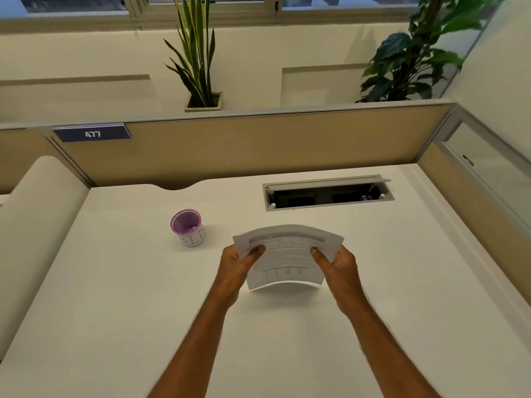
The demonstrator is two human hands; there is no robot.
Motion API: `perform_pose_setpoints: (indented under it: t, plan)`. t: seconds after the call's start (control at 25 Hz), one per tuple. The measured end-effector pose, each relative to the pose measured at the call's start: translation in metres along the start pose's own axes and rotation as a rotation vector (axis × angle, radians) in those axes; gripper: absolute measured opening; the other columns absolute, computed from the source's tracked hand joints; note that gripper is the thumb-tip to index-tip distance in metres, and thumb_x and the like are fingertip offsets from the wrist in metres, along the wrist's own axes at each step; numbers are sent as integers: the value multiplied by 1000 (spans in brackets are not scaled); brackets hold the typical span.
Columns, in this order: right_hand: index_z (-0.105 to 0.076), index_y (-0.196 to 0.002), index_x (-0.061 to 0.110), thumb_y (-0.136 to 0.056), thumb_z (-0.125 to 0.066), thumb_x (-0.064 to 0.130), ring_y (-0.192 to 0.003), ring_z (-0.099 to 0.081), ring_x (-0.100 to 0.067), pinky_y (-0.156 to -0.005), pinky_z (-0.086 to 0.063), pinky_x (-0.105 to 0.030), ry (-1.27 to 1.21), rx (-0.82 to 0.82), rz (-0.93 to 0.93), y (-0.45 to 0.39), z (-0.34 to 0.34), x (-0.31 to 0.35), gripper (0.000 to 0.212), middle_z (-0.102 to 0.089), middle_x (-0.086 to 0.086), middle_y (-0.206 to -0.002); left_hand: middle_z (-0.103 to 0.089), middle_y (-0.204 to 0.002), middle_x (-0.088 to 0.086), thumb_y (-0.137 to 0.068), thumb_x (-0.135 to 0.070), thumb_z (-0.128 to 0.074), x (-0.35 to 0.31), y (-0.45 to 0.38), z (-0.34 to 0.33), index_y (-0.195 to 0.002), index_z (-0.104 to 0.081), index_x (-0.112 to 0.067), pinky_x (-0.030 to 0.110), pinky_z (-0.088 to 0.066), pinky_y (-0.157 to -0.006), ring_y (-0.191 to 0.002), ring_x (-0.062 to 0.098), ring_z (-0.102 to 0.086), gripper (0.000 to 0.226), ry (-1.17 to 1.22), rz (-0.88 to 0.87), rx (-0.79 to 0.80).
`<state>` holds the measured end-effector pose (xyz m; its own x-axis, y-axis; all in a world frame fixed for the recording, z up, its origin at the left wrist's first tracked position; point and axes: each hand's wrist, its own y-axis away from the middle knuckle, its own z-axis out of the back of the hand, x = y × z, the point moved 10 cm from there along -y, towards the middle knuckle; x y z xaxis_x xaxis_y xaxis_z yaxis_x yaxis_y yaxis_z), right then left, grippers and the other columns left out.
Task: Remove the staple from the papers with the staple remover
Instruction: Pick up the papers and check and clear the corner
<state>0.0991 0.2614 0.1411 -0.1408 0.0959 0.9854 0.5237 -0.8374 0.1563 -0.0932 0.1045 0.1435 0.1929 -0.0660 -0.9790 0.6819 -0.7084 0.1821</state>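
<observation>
A thin stack of printed white papers (287,254) is held above the white desk (115,282), bowed upward in the middle. My left hand (237,261) grips the stack's left edge with the thumb on top. My right hand (334,264) grips the right edge the same way. The staple is too small to make out. No staple remover is in view.
A purple mesh cup (188,226) with a white paper label stands on the desk to the left of the papers. An open cable tray (327,193) is set into the desk behind them. A beige partition (244,145) runs along the back and right sides.
</observation>
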Motion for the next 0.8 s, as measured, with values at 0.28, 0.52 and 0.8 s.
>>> perform_pose_setpoints:
  t: [0.28,0.52,0.8]
  plan:
    - [-63,-128,17,-97,-69,18,-106,-68,-15,-85,-56,-23,-3,-23,-36,0,5,-23,32,-73,2,-114,-80,-108,-4,-98,-15,-66,15,1,-5,-114,-75,-28,31,-62,-86,-100,16,-75,22,6,28,16]
    - [-63,-127,23,-98,-67,17,-109,-68,-10,-99,-54,-34,13,2,-107,-1,-1,-50,30,-73,9,-117,-79,-114,0,-97,-19,-67,34,0,-3,-119,-74,-25,31,-59,-87,-109,25,-72,23,2,78,1]
    - [-62,-131,18,-99,-66,16,-107,-72,-13,-90,-59,-30,20,43,-102,-4,0,-50,33,-74,5,-118,-80,-105,7,-103,-20,-57,-14,-12,-8,-116,-73,-10,31,-62,-76,-93,24,-76,23,8,-72,35]
